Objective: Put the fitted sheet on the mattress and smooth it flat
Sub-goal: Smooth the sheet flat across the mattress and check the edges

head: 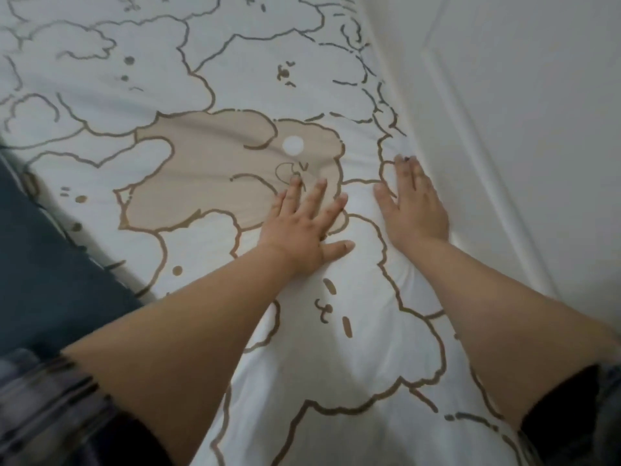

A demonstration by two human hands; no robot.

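Here, from the head camera, the white cotton fitted sheet printed with brown-outlined cartoon animals [235,79] lies stretched over the mattress, reaching to the pale panelled wall [504,95] on the right. Both hands press flat on it with fingers straight and spread: the left hand [304,227] on a beige animal patch, the right hand [413,203] just beside the wall edge. Soft creases run ahead of the fingers, though blur makes them uncertain. Smoothing well probably means sweeping outward with even palm pressure.
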